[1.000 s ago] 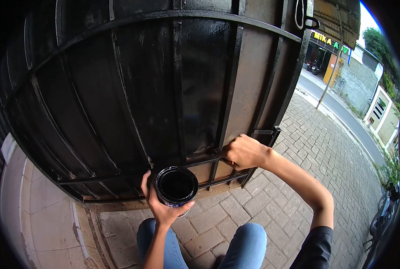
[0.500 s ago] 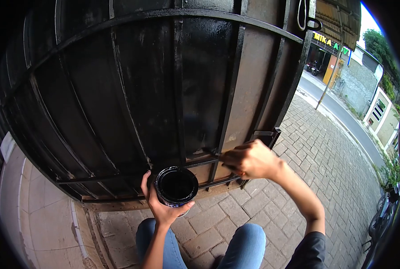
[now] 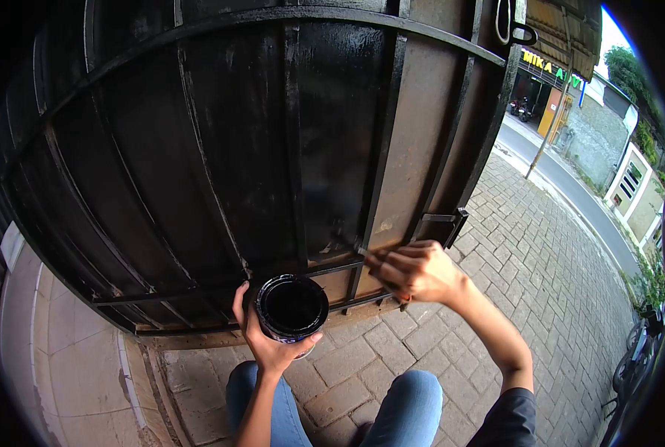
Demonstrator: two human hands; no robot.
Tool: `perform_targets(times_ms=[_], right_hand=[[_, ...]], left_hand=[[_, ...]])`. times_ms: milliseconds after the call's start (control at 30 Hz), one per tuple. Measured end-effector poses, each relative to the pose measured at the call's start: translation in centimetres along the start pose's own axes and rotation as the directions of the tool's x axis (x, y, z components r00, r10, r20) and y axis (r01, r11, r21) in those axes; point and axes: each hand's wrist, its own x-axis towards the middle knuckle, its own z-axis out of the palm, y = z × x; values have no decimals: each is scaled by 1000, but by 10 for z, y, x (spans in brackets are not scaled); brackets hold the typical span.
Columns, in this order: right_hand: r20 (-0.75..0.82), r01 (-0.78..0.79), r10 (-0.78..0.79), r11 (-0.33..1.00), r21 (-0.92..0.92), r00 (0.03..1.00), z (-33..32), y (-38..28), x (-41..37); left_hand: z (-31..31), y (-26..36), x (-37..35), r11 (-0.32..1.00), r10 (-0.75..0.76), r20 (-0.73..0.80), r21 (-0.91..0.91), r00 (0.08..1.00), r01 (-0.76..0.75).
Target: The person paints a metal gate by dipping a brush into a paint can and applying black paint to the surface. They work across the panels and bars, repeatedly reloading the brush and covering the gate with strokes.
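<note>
My left hand (image 3: 269,345) is wrapped round an open can of black paint (image 3: 293,307), held upright before the gate's lower edge. In my right hand (image 3: 416,274) is a paintbrush (image 3: 350,243), closed in the fingers. Its dark bristle end points up and left against the panel and is hard to make out. The metal gate (image 3: 250,149) has upright ribs and cross bars. Wet-looking black coats the panels on the left and middle, while a panel right of the brush (image 3: 414,134) shows dull brown.
Paving blocks (image 3: 526,298) spread below and to the right, with pale tiles (image 3: 71,357) at left. A latch bracket (image 3: 444,221) juts from the gate's right edge. A parked motorcycle (image 3: 634,354) stands at far right, and a road (image 3: 571,194) runs beyond.
My right hand has dropped slightly and shifted a little right, the brush now slanting up-left more visibly. My left hand and the paint can have barely moved.
</note>
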Motion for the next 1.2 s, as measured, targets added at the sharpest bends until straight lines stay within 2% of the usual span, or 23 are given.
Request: perform_targets(times_ms=[67, 100, 167, 267, 367, 433, 500, 533, 567, 633, 767, 800, 933, 967, 1033, 1167, 1200], right_hand=[[141, -20, -2, 988, 153, 990, 21, -7, -4], [114, 38, -49, 995, 97, 992, 33, -8, -2], [98, -2, -3, 999, 45, 995, 46, 0, -3], [-59, 94, -98, 993, -71, 993, 37, 7, 4], [-163, 37, -76, 973, -229, 984, 15, -2, -2], [-130, 62, -91, 975, -214, 987, 16, -12, -11], [-83, 69, -74, 996, -65, 994, 32, -27, -14], [23, 69, -68, 997, -40, 997, 40, -29, -14], [42, 43, -41, 998, -53, 998, 50, -25, -17], [-12, 23, -23, 999, -32, 1000, 40, -11, -8], [-163, -31, -5, 975, -219, 987, 17, -1, -3], [-213, -54, 9, 977, -204, 977, 12, -6, -3], [-52, 37, -38, 999, -15, 998, 39, -31, -14], [65, 36, -36, 999, -3, 997, 45, -34, -13], [-122, 28, -32, 999, -36, 992, 52, -19, -5], [-95, -28, 17, 993, -113, 995, 37, -10, -6], [-139, -57, 34, 985, -164, 990, 33, -13, -8]], left_hand=[[1, -1, 1, 1000, 5, 2, 1, 1000, -5], [1, -2, 1, 1000, 11, 8, 14, 1000, -11], [1, -1, 2, 1000, 8, 1, 10, 1000, -8], [2, 0, 4, 1000, 10, -18, -13, 1000, -10], [1, -1, 2, 1000, 24, -16, -3, 1000, -24], [0, 2, 4, 1000, 8, -21, -19, 1000, -8], [1, 1, 4, 1000, 4, -5, -17, 1000, -4], [2, 1, 3, 1000, 0, 5, -18, 1000, 0], [2, 1, 2, 1000, 2, 5, -19, 1000, -2], [2, 1, 2, 1000, 8, -2, -18, 1000, -8], [0, 0, 2, 999, 26, 15, 18, 1000, -27], [0, -1, 2, 999, 27, 12, 24, 1000, -27], [1, -1, 3, 999, 32, 3, 27, 999, -32], [2, -1, 2, 1000, 18, 4, 13, 1000, -18], [3, 0, 1, 1000, -11, 2, -9, 1000, 11], [-1, 0, 1, 1000, 14, -6, 14, 1000, -14], [-2, 1, 1, 1000, 3, -13, 4, 1000, -3]])
